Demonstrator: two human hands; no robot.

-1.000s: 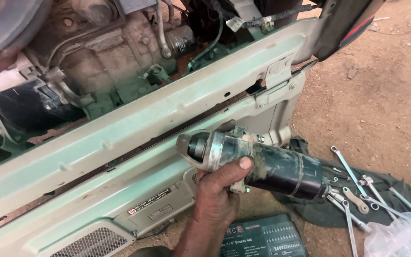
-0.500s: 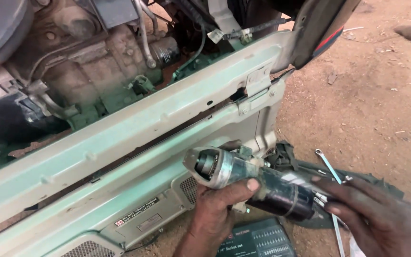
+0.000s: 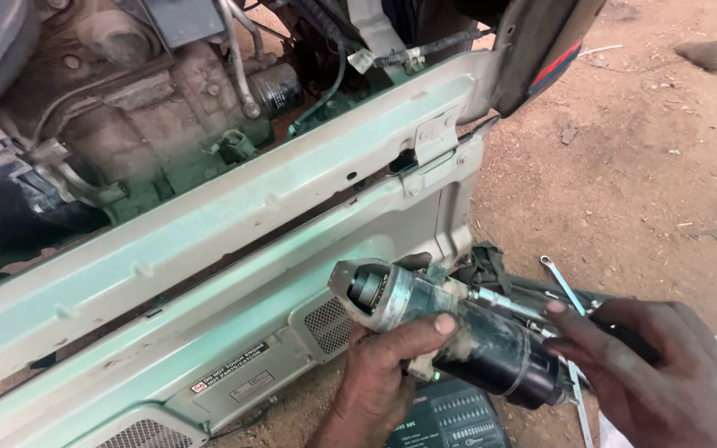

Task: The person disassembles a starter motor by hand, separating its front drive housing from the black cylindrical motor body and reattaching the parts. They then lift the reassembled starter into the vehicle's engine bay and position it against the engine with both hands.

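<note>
A greasy starter motor (image 3: 450,328), with a silver nose and a black cylindrical body, is held in the air in front of the pale green vehicle frame (image 3: 234,249). My left hand (image 3: 383,373) grips it from below, thumb across the silver housing. My right hand (image 3: 665,369) comes in from the right, its fingers touching the motor's black rear end and the small terminal stud on top.
The dirty engine (image 3: 151,116) sits behind the frame's crossbar. Spanners (image 3: 562,282) lie on a dark cloth on the dirt ground. A green tool case (image 3: 450,415) lies below the motor. A stone (image 3: 707,54) rests far right.
My right hand came into view and reached the motor's rear end. The motor sits lower and further right in view, still held by my left hand.
</note>
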